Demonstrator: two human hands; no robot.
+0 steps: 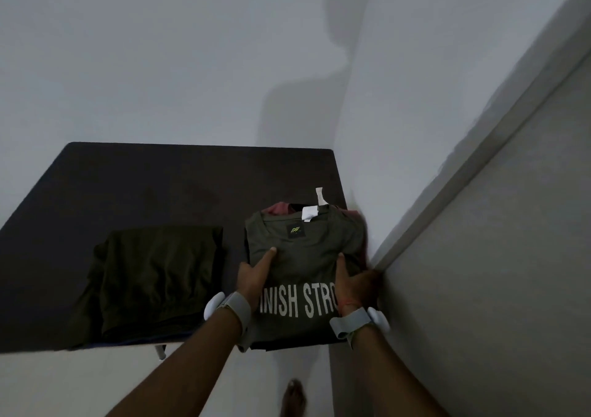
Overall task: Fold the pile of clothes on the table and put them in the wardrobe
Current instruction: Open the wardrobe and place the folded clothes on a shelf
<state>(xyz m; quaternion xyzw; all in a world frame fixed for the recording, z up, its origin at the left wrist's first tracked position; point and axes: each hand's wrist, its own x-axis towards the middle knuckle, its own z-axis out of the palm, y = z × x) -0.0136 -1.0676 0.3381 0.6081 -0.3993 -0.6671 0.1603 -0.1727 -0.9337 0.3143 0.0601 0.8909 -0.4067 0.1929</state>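
**Both hands clamp the folded stack at the desk's near right corner**

The stack (303, 256) lies at about 4 o'clock on the desk (160, 176). A grey shirt (319, 234) with white lettering is on top, and a red piece (276, 209) peeks out at the stack's 12 o'clock edge. The left hand (256, 277) grips the stack from 9 o'clock and the right hand (353, 284) from 3 o'clock. Each thumb lies flat on the shirt, while the fingers go down the sides out of sight. Squeezing from both sides likely keeps the layers together as one block for carrying (a one-sided grab would let them slide).

A folded green garment (153, 272) sits apart at 7 o'clock, not yet in the stack.

The stack's near edge is at the desk's front edge or just past it. At 3 o'clock the right hand is almost against a grey panel (479, 272); I cannot tell whether this is the wardrobe. There is no slack on that side. Open room lies toward 6 o'clock, where a foot (294, 397) stands on the floor, and toward 9 o'clock over the bare desk.
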